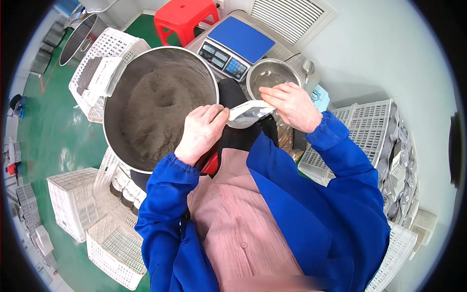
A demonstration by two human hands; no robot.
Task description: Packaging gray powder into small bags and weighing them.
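Observation:
A white and silvery pouch [250,112] is stretched between my two hands above my lap. My left hand [203,131] is closed in a pinch on its left end. My right hand [293,106] grips the right end, fingers laid along the top edge; the thumb is hidden. To the left stands a large steel pot [110,117] with grey-brown powder [163,107] in it. Beyond my right hand, a small steel bowl [253,80] contains some of the same powder.
A blue-topped weighing scale [243,41] stands ahead, beside a red stool [182,17]. White plastic crates [73,199] are on the green floor at left; another crate [362,129] at right is near several silvery pouches [395,170]. A metal scoop [308,67] lies by the bowl.

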